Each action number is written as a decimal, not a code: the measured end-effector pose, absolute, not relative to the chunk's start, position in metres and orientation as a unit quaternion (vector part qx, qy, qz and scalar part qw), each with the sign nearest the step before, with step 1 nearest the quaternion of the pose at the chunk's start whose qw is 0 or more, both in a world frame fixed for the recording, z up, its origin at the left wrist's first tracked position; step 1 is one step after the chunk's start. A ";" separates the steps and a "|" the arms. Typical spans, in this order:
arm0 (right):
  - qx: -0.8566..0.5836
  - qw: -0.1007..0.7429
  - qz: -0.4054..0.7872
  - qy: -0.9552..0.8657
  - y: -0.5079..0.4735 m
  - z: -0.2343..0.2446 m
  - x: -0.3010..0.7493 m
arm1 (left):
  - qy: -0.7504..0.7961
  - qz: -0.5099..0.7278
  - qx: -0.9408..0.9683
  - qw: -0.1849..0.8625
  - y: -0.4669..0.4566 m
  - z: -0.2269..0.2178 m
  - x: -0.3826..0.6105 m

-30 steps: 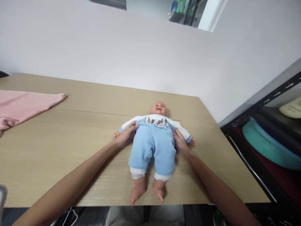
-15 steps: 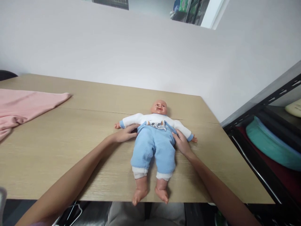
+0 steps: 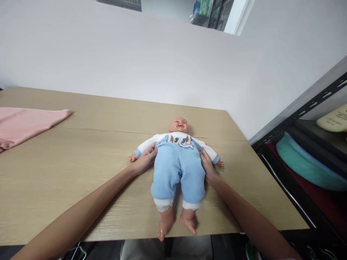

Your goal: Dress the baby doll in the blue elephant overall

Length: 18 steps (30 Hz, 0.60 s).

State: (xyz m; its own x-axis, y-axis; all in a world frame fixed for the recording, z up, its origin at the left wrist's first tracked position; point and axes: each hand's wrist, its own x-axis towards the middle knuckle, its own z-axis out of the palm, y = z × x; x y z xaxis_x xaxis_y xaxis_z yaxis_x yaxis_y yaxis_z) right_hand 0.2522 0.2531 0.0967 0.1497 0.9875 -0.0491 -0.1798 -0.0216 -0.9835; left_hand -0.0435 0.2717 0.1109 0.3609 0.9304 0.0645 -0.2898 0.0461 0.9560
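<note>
A baby doll (image 3: 179,166) lies on its back on the table, its head away from me and its bare feet at the front edge. It wears a white top with an animal face on the chest, and light blue trousers (image 3: 166,177) with white cuffs. My left hand (image 3: 146,158) grips the doll's waist on the left side, the fingers partly hidden under and behind it. On the opposite side my right hand (image 3: 207,164) holds the waist with its fingers against the blue cloth. The doll's middle looks slightly raised between my hands.
A pink cloth (image 3: 29,122) lies on the wooden table (image 3: 94,151) at the left. To the right stands a black metal shelf rack (image 3: 314,104) with a teal basin (image 3: 309,162) and a cream bottle (image 3: 333,119). A pale wall (image 3: 151,61) rises behind the table.
My hands have closed further around the doll's waist, and its middle appears to have come up a little. Its arms have slid lower. The whole view has shifted slightly.
</note>
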 end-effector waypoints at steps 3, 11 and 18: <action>-0.486 0.562 0.492 -0.455 0.261 0.098 0.255 | 0.334 0.433 0.560 0.622 0.276 0.118 -0.052; -0.498 0.533 0.347 -0.590 0.265 0.098 0.263 | 0.374 0.422 0.639 0.523 0.282 0.124 -0.068; -0.510 0.536 0.207 -0.640 0.251 0.103 0.259 | 0.385 0.496 0.608 0.486 0.280 0.115 -0.056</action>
State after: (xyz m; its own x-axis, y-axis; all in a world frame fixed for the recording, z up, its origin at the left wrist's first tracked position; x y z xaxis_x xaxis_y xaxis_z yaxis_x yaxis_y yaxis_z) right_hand 0.2589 0.2505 0.1030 0.0945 0.8749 0.4750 0.4312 0.3941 -0.8116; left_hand -0.0558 0.2796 0.1145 0.2105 0.9504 0.2289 -0.0144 -0.2311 0.9728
